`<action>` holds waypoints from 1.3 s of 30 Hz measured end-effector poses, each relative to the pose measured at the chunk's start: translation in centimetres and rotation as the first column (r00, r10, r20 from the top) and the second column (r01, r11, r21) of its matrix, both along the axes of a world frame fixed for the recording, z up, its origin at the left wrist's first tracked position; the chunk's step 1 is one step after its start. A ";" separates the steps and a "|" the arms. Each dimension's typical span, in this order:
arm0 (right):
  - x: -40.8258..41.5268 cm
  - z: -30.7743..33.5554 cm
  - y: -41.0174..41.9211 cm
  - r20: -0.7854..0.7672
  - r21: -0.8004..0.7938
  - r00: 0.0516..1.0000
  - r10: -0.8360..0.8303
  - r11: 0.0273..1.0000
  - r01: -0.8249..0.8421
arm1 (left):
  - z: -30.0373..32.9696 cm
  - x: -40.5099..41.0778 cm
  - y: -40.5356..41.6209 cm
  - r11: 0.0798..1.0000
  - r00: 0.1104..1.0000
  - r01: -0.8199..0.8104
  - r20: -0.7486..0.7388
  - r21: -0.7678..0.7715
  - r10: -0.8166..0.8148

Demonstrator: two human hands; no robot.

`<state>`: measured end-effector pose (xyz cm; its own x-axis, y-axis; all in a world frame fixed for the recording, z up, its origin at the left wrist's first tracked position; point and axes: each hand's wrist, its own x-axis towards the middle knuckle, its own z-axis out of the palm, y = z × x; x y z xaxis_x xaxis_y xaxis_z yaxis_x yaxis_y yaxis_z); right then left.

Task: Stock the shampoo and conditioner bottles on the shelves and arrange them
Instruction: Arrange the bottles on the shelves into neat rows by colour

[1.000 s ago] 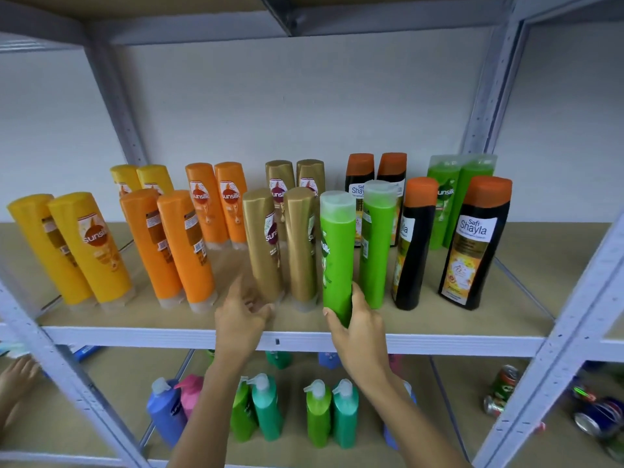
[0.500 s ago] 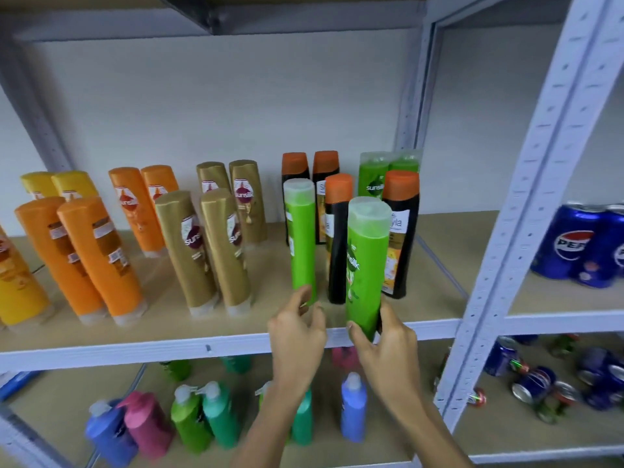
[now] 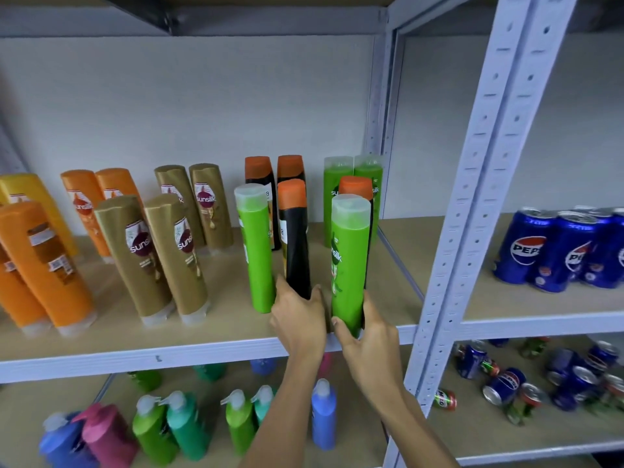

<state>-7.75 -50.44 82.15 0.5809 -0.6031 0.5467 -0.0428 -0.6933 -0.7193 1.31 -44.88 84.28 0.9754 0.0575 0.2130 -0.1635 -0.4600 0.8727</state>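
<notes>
On the upper shelf (image 3: 209, 336) stand pairs of yellow, orange, gold (image 3: 135, 255), black and green bottles. My right hand (image 3: 369, 336) grips the base of a green Sunsilk bottle (image 3: 349, 261), upright at the shelf's front edge. It hides most of an orange-capped black bottle (image 3: 356, 187) behind it. My left hand (image 3: 299, 315) has thumb and fingers around the foot of another orange-capped black bottle (image 3: 293, 238). A second green bottle (image 3: 256, 251) stands just left of that hand, touching the thumb.
A grey upright post (image 3: 472, 204) bounds the bay on the right. Blue Pepsi cans (image 3: 553, 251) fill the neighbouring shelf. Pump bottles (image 3: 189, 423) stand on the shelf below, and loose cans (image 3: 503, 386) lie at lower right.
My right hand has carried the green bottle to the right, in front of the right black bottle. My left hand has shifted from the gold bottles to the black bottle's foot. The view has swung right.
</notes>
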 end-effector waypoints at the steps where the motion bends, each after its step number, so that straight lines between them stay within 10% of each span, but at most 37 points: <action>1: 0.0 -0.1 -0.2 -0.001 0.007 1.000 0.004 1.000 -0.004 | 0.1 0.1 -0.2 1.000 1.000 -0.004 -0.015 0.013 0.004; 39: 4.1 -1.0 0.5 0.019 0.082 1.000 0.024 0.996 -0.026 | 0.2 -1.4 9.8 0.978 0.977 0.191 0.082 0.080 -0.197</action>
